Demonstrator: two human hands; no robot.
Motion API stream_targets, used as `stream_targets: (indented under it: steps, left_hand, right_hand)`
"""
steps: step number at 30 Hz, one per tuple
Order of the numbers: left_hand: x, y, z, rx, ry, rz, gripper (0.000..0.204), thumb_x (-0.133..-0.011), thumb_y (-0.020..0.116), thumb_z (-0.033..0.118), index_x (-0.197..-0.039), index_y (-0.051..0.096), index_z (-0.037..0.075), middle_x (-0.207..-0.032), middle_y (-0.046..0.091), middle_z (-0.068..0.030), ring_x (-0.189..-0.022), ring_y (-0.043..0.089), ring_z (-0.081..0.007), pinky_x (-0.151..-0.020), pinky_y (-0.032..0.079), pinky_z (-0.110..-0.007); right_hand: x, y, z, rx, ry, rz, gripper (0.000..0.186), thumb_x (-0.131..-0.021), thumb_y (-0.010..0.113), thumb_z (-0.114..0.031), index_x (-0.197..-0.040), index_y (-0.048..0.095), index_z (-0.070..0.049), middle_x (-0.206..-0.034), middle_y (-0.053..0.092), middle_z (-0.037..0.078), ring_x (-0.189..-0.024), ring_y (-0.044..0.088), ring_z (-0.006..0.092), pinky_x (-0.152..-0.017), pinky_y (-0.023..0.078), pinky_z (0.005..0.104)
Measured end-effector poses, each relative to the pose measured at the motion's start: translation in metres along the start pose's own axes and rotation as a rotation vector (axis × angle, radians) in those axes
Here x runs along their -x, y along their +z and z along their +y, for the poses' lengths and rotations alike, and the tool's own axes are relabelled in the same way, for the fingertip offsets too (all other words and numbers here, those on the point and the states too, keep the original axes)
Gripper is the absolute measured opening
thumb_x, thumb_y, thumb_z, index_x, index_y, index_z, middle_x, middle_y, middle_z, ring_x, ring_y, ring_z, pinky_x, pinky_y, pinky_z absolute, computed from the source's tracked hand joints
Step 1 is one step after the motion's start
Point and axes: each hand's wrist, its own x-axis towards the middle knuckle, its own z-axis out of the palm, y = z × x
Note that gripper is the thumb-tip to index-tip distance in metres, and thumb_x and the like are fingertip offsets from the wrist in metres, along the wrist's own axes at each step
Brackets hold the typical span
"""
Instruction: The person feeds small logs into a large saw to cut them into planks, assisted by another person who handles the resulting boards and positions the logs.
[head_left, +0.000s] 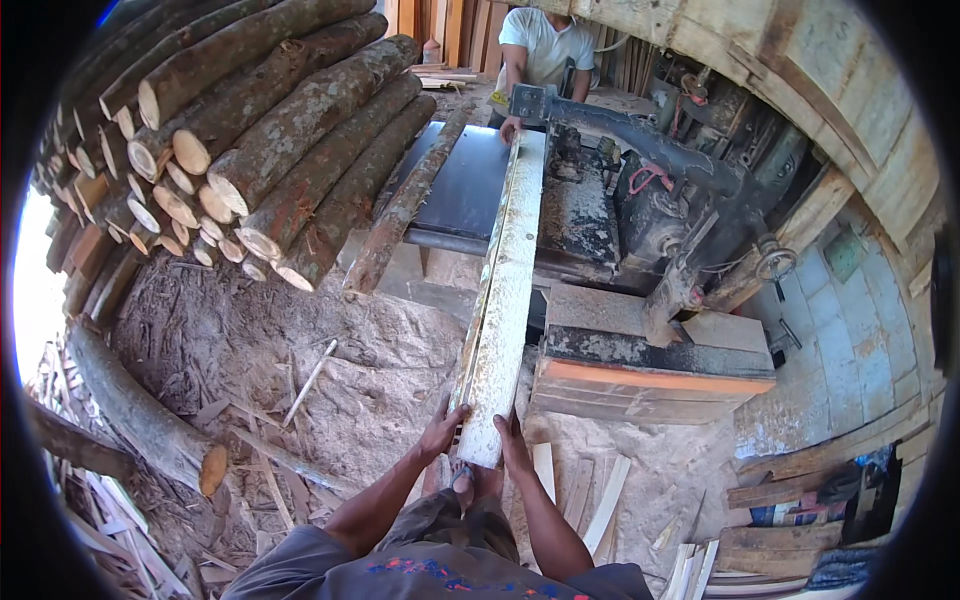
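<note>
Holding the near end of a long, pale board (512,300), we have our left hand (443,430) on its left edge and our right hand (515,446) on its right edge. The grip of our 2 hands is closed on the board. It points away from us, and its far part is over the dark table (460,190). A dark line goes down its left side; we cannot tell if that is a crack or 2 boards together. At the far end, another person (550,48) has 1 hand (510,130) on it. Right of the board we see a big machine (690,165). Left of it, a thin log (412,200) sits near a pile of logs (310,115).
</note>
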Motion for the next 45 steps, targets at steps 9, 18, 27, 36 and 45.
stream_targets:
  steps: [9,18,27,36,45]
  left_hand:
    - [0.123,-0.003,-0.07,-0.01,0.019,-0.002,0.07,-0.09,0.055,0.038,-0.141,0.024,0.001,-0.122,0.052,-0.0143,-0.108,0.052,-0.0193,-0.091,0.042,-0.031]
    - [0.233,0.009,-0.162,0.135,-0.053,0.087,0.056,-0.095,0.049,0.027,-0.141,0.026,0.005,-0.103,0.059,-0.0066,-0.081,0.055,-0.0107,-0.067,0.046,-0.023]
    - [-0.015,-0.034,-0.026,0.026,-0.08,0.115,0.069,-0.088,0.054,0.05,-0.14,0.029,0.012,-0.098,0.057,-0.009,-0.078,0.058,-0.0183,-0.06,0.048,-0.032]
    - [-0.325,-0.13,0.056,0.581,0.25,0.001,0.067,-0.081,0.054,0.064,-0.127,0.043,0.016,-0.113,0.054,-0.011,-0.106,0.054,-0.0279,-0.085,0.047,-0.043]
    - [-0.206,0.124,-0.123,0.225,0.011,-0.539,0.087,-0.079,0.044,0.072,-0.144,0.021,0.018,-0.144,0.032,-0.0098,-0.128,0.036,-0.0308,-0.107,0.029,-0.048]
  right_hand:
    - [0.124,0.01,0.075,-0.024,-0.101,0.003,0.071,-0.09,0.051,-0.046,-0.142,0.027,-0.003,-0.142,0.036,0.014,-0.129,0.035,0.0242,-0.106,0.027,0.0337]
    - [0.297,-0.026,0.139,-0.155,0.134,0.144,0.073,-0.08,0.06,-0.03,-0.141,0.031,-0.002,-0.135,0.045,0.017,-0.124,0.043,0.0255,-0.104,0.032,0.0333]
    - [0.326,-0.083,0.176,-0.22,0.817,0.292,0.069,-0.085,0.047,-0.049,-0.135,0.038,-0.003,-0.112,0.061,0.016,-0.097,0.061,0.0266,-0.084,0.047,0.0401]
    - [0.342,-0.061,0.201,0.063,1.045,0.27,0.073,-0.085,0.043,-0.059,-0.13,0.045,-0.002,-0.116,0.06,0.016,-0.102,0.06,0.0287,-0.088,0.043,0.0414]
    - [0.415,-0.104,0.198,0.156,1.234,0.427,0.091,-0.074,0.033,-0.083,-0.102,0.068,-0.003,-0.108,0.064,0.019,-0.106,0.058,0.034,-0.091,0.041,0.0423]
